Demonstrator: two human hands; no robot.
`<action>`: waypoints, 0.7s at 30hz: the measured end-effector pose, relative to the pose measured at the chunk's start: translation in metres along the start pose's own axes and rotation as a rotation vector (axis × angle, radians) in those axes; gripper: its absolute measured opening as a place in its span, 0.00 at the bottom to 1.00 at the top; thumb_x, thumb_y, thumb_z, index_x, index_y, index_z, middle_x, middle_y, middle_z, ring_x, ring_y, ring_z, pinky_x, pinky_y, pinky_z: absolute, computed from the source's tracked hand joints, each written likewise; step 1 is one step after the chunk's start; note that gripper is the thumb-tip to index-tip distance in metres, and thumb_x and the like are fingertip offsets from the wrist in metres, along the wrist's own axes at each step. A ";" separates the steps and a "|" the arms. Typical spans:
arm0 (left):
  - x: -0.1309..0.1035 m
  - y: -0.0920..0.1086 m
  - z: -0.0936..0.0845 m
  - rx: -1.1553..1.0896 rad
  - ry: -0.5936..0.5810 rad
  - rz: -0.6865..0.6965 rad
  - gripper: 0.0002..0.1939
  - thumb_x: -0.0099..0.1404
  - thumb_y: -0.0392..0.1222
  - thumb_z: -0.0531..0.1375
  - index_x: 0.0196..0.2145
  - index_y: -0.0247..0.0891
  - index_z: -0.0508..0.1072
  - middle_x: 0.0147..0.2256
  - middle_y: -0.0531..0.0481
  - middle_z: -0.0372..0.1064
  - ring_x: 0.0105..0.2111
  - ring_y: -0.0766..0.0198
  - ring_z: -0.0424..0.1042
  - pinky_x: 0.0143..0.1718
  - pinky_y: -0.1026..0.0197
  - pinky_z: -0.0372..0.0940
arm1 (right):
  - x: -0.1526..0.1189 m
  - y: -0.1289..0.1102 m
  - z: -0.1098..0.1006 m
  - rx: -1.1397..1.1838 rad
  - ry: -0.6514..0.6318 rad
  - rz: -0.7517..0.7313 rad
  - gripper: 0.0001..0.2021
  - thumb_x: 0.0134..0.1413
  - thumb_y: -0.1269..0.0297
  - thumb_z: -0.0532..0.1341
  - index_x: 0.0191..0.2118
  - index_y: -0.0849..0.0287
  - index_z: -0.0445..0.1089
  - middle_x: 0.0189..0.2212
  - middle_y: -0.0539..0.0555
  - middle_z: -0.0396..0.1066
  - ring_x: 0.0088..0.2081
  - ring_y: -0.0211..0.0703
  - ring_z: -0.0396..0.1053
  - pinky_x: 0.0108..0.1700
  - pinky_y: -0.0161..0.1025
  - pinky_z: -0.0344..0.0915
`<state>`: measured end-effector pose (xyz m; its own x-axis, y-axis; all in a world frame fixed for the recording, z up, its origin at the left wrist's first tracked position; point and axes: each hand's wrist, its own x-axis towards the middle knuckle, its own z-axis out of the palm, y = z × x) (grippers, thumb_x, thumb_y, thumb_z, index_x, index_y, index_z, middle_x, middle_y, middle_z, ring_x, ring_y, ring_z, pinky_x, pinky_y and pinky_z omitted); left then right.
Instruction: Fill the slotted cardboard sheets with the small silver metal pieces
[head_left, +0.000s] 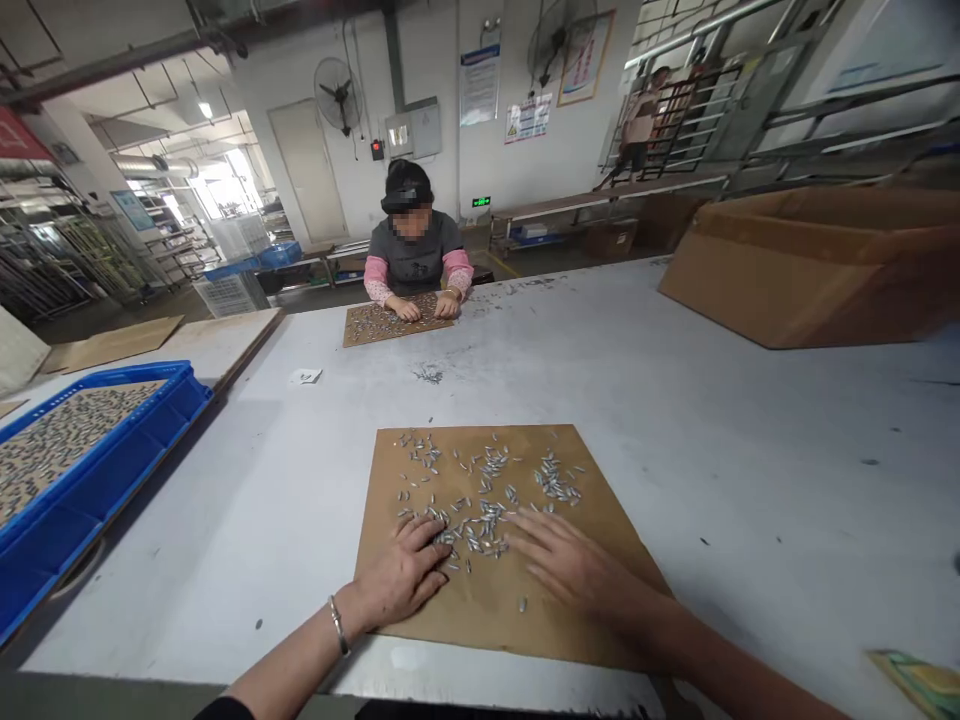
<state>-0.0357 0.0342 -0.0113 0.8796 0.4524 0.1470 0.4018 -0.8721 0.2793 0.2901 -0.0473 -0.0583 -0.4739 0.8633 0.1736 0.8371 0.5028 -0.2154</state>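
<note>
Many small, silvery, elongated metal pieces (pixel 491 520) lie in loose clusters on a flat brown cardboard sheet (pixel 480 610) in front of me. At the left of the middle cluster, my left hand (pixel 405 570) rests with its fingers apart, the tips touching some pieces. My right hand (pixel 562 560) lies over the sheet on the other side, fingers stretched toward the same cluster. Nothing is visibly gripped by either hand. A single piece (pixel 523 605) sits apart nearer to me, between the hands. What lies beneath the palms is hidden.
A blue tray (pixel 142 450) with similar pieces on cardboard stands at the left. Across the white table (pixel 315 480), a co-worker (pixel 415 250) handles pieces on another cardboard sheet (pixel 360 335). A large cardboard box (pixel 772 280) occupies the right rear, and a paper slip (pixel 306 377) lies left.
</note>
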 end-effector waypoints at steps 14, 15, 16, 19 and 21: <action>0.027 -0.021 -0.009 -0.016 0.087 0.033 0.15 0.76 0.38 0.51 0.54 0.42 0.73 0.52 0.41 0.74 0.49 0.55 0.73 0.51 0.51 0.71 | 0.005 0.098 -0.006 -0.050 0.240 0.215 0.21 0.71 0.65 0.48 0.58 0.53 0.75 0.57 0.61 0.73 0.56 0.50 0.72 0.59 0.51 0.69; 0.038 -0.024 -0.007 0.008 0.082 0.040 0.15 0.76 0.38 0.50 0.53 0.42 0.74 0.52 0.41 0.74 0.48 0.55 0.73 0.49 0.51 0.71 | 0.010 0.104 -0.005 -0.049 0.247 0.227 0.21 0.71 0.65 0.48 0.56 0.53 0.75 0.55 0.61 0.74 0.54 0.50 0.73 0.57 0.50 0.70; 0.048 -0.028 -0.006 0.030 0.090 0.034 0.16 0.77 0.38 0.50 0.53 0.41 0.74 0.52 0.41 0.74 0.47 0.55 0.73 0.48 0.51 0.70 | 0.016 0.108 -0.005 -0.051 0.259 0.240 0.21 0.70 0.66 0.47 0.55 0.54 0.76 0.54 0.61 0.75 0.52 0.50 0.73 0.56 0.49 0.70; 0.078 -0.043 -0.006 0.082 0.135 -0.036 0.15 0.77 0.40 0.50 0.53 0.41 0.75 0.52 0.40 0.74 0.48 0.53 0.71 0.49 0.49 0.69 | 0.039 0.108 -0.003 -0.043 0.273 0.218 0.21 0.69 0.68 0.48 0.54 0.55 0.76 0.53 0.63 0.75 0.51 0.51 0.73 0.55 0.50 0.70; 0.094 -0.053 -0.005 0.094 0.112 -0.076 0.13 0.76 0.40 0.53 0.51 0.41 0.76 0.52 0.41 0.73 0.48 0.52 0.70 0.50 0.48 0.68 | 0.058 0.095 -0.003 -0.006 0.220 0.124 0.21 0.67 0.71 0.49 0.54 0.53 0.76 0.55 0.61 0.74 0.53 0.51 0.72 0.56 0.50 0.70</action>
<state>0.0248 0.1239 -0.0073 0.8140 0.5310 0.2354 0.4927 -0.8459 0.2040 0.3432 0.0504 -0.0662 -0.2976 0.8878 0.3510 0.8869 0.3931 -0.2425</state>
